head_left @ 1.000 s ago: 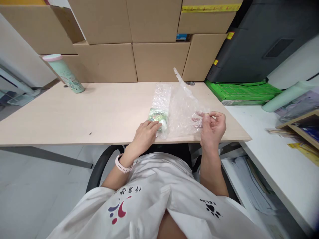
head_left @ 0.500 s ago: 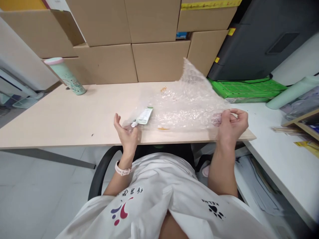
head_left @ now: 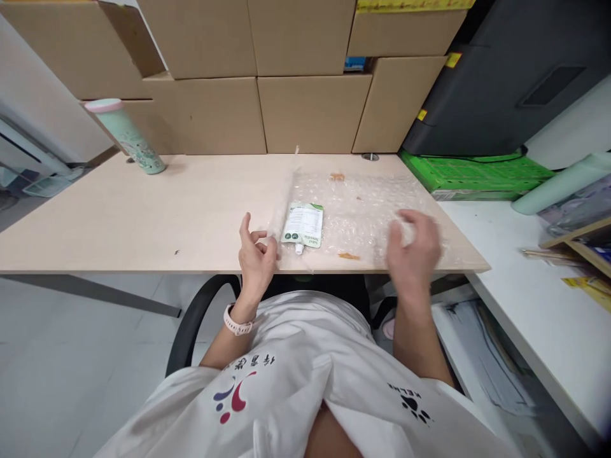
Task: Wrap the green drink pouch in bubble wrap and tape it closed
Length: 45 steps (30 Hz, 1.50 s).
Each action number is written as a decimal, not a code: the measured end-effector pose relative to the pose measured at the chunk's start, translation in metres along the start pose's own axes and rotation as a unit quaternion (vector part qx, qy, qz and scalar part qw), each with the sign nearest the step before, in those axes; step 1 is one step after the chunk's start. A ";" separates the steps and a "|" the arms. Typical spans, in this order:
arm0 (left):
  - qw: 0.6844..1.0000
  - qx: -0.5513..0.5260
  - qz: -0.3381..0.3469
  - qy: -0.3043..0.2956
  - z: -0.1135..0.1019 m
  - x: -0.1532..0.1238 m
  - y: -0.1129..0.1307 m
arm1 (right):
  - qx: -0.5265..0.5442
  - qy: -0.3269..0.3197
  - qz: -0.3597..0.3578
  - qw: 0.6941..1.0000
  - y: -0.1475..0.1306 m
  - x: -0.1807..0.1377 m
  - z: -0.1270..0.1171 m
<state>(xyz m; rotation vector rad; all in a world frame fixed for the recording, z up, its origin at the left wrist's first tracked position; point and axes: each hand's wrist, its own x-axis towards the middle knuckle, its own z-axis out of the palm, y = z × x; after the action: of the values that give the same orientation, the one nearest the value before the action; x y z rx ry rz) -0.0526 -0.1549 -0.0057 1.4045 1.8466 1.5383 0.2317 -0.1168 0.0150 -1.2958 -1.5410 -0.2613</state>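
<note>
A sheet of clear bubble wrap (head_left: 367,219) lies spread on the wooden table, with bits of orange tape at its far and near edges. On its left part rests a white and green spouted pouch (head_left: 303,226), spout toward me. My left hand (head_left: 258,257) pinches the wrap's left edge between thumb and fingers, its index finger raised. Above the wrap's right part is my right hand (head_left: 414,251), blurred by motion, thumb and fingers apart with nothing visible between them.
Cardboard boxes (head_left: 312,114) stand stacked along the table's back edge. A mint tumbler (head_left: 133,140) with a pink lid stands at the back left. At the right are a green crate (head_left: 472,175), a dark case (head_left: 496,83) and a pale green cylinder (head_left: 558,184).
The wrap's raised far right corner has come down and the sheet lies flatter. My right hand has let go of its right edge and moved left. The pouch now lies flatter, farther right.
</note>
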 end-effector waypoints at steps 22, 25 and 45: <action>0.886 0.299 0.327 -0.136 -0.009 -0.036 0.003 | -0.068 -0.242 -0.116 0.961 -0.047 -0.041 0.026; 0.892 0.290 0.322 -0.133 -0.007 -0.038 0.003 | -0.076 -0.252 -0.113 0.958 -0.052 -0.039 0.031; 0.938 0.147 0.282 -0.137 -0.009 -0.031 -0.010 | 0.093 -0.177 0.009 0.980 -0.043 -0.024 0.047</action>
<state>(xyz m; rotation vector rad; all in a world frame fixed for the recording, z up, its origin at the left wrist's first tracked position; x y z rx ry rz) -0.0500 -0.1851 -0.0214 2.3121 1.6284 1.2227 0.1666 -0.1144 -0.0052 -1.2515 -1.8038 0.1319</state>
